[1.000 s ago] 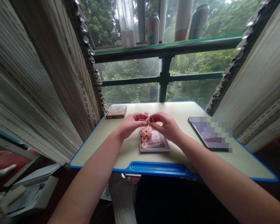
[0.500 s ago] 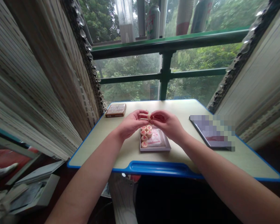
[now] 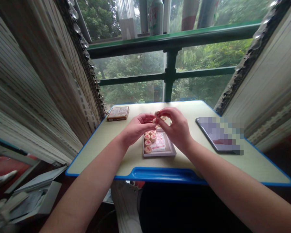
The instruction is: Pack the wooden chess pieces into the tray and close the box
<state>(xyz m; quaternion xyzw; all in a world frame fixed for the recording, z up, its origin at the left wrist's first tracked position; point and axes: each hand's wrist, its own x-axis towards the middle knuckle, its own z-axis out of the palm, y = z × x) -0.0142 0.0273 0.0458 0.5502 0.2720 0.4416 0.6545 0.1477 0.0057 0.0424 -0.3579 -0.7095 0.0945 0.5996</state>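
Over the far side of a shallow white box [image 3: 173, 153], both my hands are raised close together. My right hand [image 3: 176, 122] pinches a round wooden Chinese chess piece [image 3: 157, 114] with a red character. My left hand [image 3: 137, 127] has its thumb and fingers closed on another chess piece [image 3: 154, 120], just below the first. Inside the box, along its left side, stand red-lettered chess pieces [image 3: 147, 149], some stacked. A folded paper chessboard [image 3: 160, 144] with red lines lies beside them. More pieces [image 3: 164, 118] lie behind my right hand, partly hidden.
A brown box lid [image 3: 118, 112] lies at the table's back left. On the right rests a dark-edged tablet [image 3: 215, 136], partly pixelated. The table [image 3: 99, 155] has a blue rim and front trough [image 3: 165, 174]. Cans and cups stand on the window rail [image 3: 172, 39].
My right hand has risen slightly and turned, showing the red face of its chess piece. The hands were touching around the pieces before. The whole view has shifted a little.
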